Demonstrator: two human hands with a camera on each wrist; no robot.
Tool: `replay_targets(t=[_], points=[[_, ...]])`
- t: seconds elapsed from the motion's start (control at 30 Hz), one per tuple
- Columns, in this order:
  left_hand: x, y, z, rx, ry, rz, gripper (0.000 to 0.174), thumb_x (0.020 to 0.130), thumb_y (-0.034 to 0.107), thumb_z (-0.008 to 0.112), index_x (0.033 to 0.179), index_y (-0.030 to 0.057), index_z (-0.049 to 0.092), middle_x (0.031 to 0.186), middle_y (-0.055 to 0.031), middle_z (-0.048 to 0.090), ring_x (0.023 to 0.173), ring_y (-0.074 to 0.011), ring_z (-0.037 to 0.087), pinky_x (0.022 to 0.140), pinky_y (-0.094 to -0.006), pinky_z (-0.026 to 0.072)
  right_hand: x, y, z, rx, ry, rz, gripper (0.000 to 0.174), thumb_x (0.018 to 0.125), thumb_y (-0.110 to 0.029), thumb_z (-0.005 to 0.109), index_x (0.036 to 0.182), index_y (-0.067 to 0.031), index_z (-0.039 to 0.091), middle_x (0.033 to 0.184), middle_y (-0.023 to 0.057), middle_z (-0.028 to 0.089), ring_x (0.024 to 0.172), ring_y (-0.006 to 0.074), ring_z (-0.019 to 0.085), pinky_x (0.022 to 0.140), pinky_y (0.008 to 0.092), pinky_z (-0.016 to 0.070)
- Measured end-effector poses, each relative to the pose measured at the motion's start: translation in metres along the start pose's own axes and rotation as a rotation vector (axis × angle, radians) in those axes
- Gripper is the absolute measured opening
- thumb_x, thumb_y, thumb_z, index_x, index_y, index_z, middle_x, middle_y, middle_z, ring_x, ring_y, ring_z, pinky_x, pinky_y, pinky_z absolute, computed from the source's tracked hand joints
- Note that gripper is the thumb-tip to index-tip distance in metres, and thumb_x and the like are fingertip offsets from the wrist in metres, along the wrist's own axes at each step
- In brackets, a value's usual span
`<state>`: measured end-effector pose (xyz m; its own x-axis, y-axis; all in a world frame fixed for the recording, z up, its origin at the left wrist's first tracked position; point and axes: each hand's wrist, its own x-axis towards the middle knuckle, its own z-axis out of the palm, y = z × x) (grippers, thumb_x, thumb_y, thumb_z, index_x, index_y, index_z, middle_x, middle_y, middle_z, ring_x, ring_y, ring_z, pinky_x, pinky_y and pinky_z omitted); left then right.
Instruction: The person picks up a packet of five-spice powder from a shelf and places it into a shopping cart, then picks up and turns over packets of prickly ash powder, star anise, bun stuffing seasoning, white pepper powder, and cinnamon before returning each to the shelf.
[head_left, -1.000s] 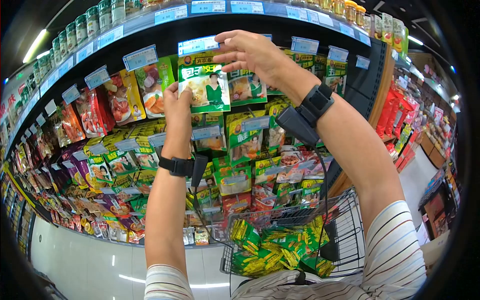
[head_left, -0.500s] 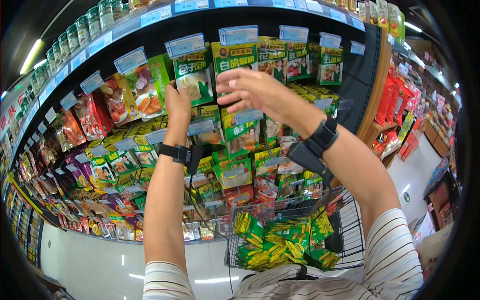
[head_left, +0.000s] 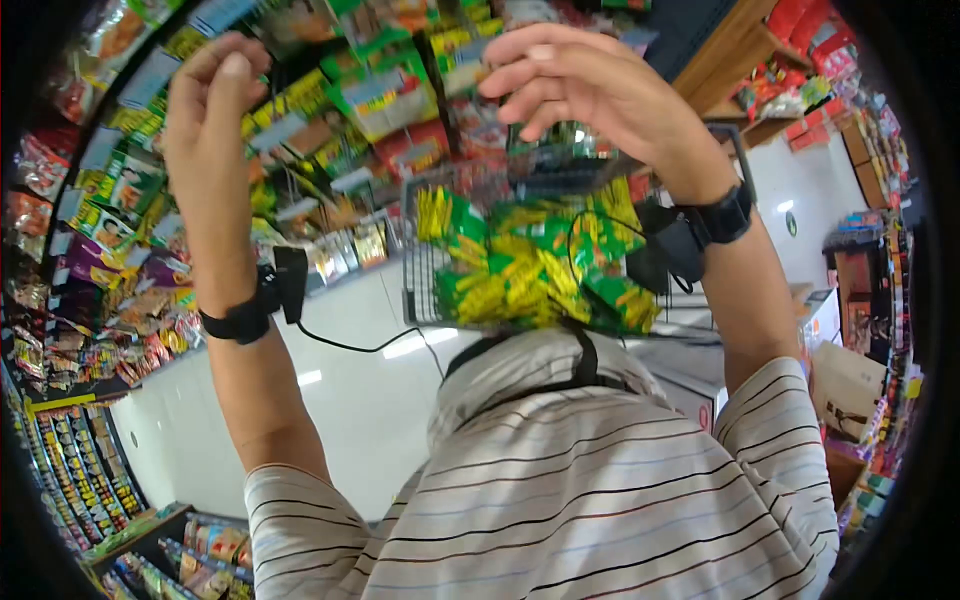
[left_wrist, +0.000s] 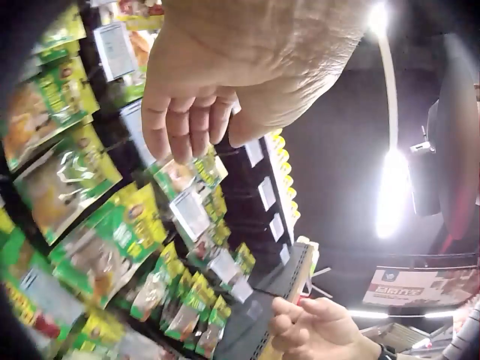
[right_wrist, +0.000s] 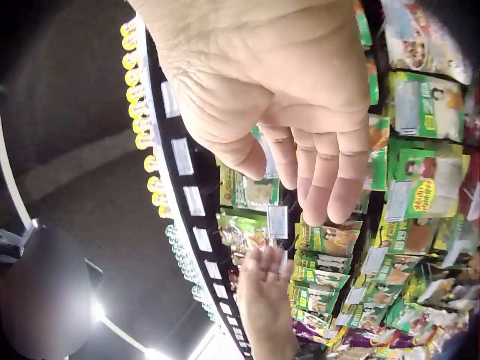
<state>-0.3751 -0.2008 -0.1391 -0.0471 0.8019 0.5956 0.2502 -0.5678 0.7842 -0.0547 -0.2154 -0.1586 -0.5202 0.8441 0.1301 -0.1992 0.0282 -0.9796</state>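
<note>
My left hand (head_left: 212, 130) is raised before the rack at the left of the head view, fingers loosely bent and nothing in them. In the left wrist view that same hand (left_wrist: 240, 67) hangs before green-and-yellow seasoning packets (left_wrist: 112, 240) on hooks. Across from it, my right hand (head_left: 610, 105) is held above the far side of the shopping cart (head_left: 412, 285), its fingers relaxed and apart. The right wrist view shows its bare palm (right_wrist: 277, 90), with hanging packets (right_wrist: 427, 187) behind. A heap of green-and-yellow packets (head_left: 520, 285) lies inside the cart.
Pale floor (head_left: 350, 400) runs left of the cart, below the rack. A wooden shelf end (head_left: 735, 60) stands at the upper right, with red packages (head_left: 820, 55) beyond it. A cardboard box (head_left: 845, 390) sits at the right. Thin cables run from both wrist cameras.
The head view has tipped down toward the cart and torso. My left hand has come away from the hanging dumpling-seasoning packet and moved left; the hands are now farther apart.
</note>
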Motion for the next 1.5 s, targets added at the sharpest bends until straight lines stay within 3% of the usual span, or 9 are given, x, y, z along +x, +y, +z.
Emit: replay_targets(t=[0.23,0.37,0.47,0.73,0.87,1.0,1.07,1.13,1.5], points=[[-0.152,-0.147,0.018,0.016,-0.285,-0.669,0.024,0.098,0.025,0.055,0.109,0.0045,0.062,0.096,-0.0034,0.068,0.086,-0.0112,0.064,0.073,-0.0254,0.0485,-0.091,0.023,0.012,0.198,0.008,-0.077,0.039,0.102,-0.032,0.043,0.086,-0.0003,0.057,0.087,0.0177,0.068,0.083,0.0288,0.068,0.078,0.0403,0.0544],[-0.204,-0.185,0.046,0.015,-0.409,-0.917,0.025,0.096,0.027,0.056,0.108,0.0057,0.063,0.094,-0.0028,0.068,0.084,-0.0109,0.065,0.071,-0.0267,0.0493,-0.102,0.002,0.03,0.576,-0.569,-0.309,0.043,0.101,-0.031,0.048,0.081,0.0035,0.065,0.092,0.0228,0.07,0.087,0.0383,0.068,0.076,0.0442,0.0556],[-0.224,-0.215,0.071,0.085,-0.552,-1.012,0.027,0.095,0.025,0.051,0.113,0.0085,0.062,0.1,-0.0046,0.068,0.085,-0.0132,0.066,0.071,-0.0263,0.0503,-0.125,-0.044,0.038,0.549,-0.604,-0.325,0.04,0.099,-0.026,0.053,0.084,0.0101,0.064,0.093,0.0281,0.068,0.097,0.043,0.066,0.076,0.0502,0.0558],[-0.281,-0.26,0.134,0.215,-0.958,-1.044,0.03,0.09,0.028,0.061,0.102,0.0005,0.065,0.077,-0.0066,0.062,0.062,-0.0161,0.058,0.055,-0.0314,0.0465,-0.126,-0.043,0.031,0.64,-0.605,-0.308,0.037,0.099,-0.024,0.052,0.083,0.0078,0.062,0.091,0.0256,0.067,0.092,0.0406,0.067,0.073,0.0476,0.0559],[-0.317,-0.315,0.15,0.363,-1.307,-0.634,0.042,0.088,0.036,0.061,0.097,-0.0047,0.065,0.102,-0.0244,0.064,0.096,-0.0388,0.061,0.084,-0.0478,0.0475,-0.121,-0.033,0.016,0.568,-0.58,-0.258,0.035,0.099,-0.024,0.051,0.083,0.0057,0.061,0.091,0.023,0.067,0.089,0.038,0.068,0.073,0.0453,0.0558],[-0.298,-0.316,0.174,0.548,-1.547,-0.642,0.044,0.088,0.037,0.061,0.099,-0.0055,0.065,0.121,-0.03,0.06,0.116,-0.0409,0.057,0.095,-0.0477,0.0458,-0.121,-0.001,-0.009,0.368,-0.468,-0.06,0.034,0.099,-0.025,0.05,0.083,0.0037,0.06,0.09,0.0203,0.067,0.086,0.0354,0.068,0.072,0.0431,0.0556],[-0.302,-0.332,0.18,0.627,-1.582,-0.698,0.05,0.089,0.038,0.061,0.119,-0.0026,0.061,0.128,-0.0265,0.059,0.12,-0.0394,0.056,0.098,-0.0459,0.0459,-0.138,0.024,-0.02,0.069,0.149,0.064,0.031,0.098,-0.026,0.048,0.091,0.0018,0.059,0.09,0.0151,0.068,0.088,0.0292,0.068,0.075,0.0398,0.0548],[-0.304,-0.344,0.185,0.678,-1.621,-0.716,0.057,0.09,0.039,0.061,0.13,-0.0009,0.056,0.132,-0.0237,0.058,0.121,-0.0383,0.055,0.099,-0.0454,0.0461,-0.142,0.049,-0.033,0.067,0.299,0.269,0.026,0.099,-0.023,0.05,0.097,0.0007,0.059,0.091,0.0123,0.068,0.089,0.0236,0.068,0.078,0.0344,0.054],[-0.376,-0.412,0.167,0.533,-1.698,-0.866,0.123,0.069,0.053,0.084,0.152,-0.0072,0.015,0.154,-0.0258,0.032,0.141,-0.0338,0.037,0.114,-0.0386,0.0341,-0.196,0.155,-0.084,-0.024,0.51,0.634,0.024,0.099,-0.029,0.054,0.1,-0.0066,0.063,0.096,0.0051,0.068,0.093,0.0152,0.066,0.08,0.0314,0.0532]])
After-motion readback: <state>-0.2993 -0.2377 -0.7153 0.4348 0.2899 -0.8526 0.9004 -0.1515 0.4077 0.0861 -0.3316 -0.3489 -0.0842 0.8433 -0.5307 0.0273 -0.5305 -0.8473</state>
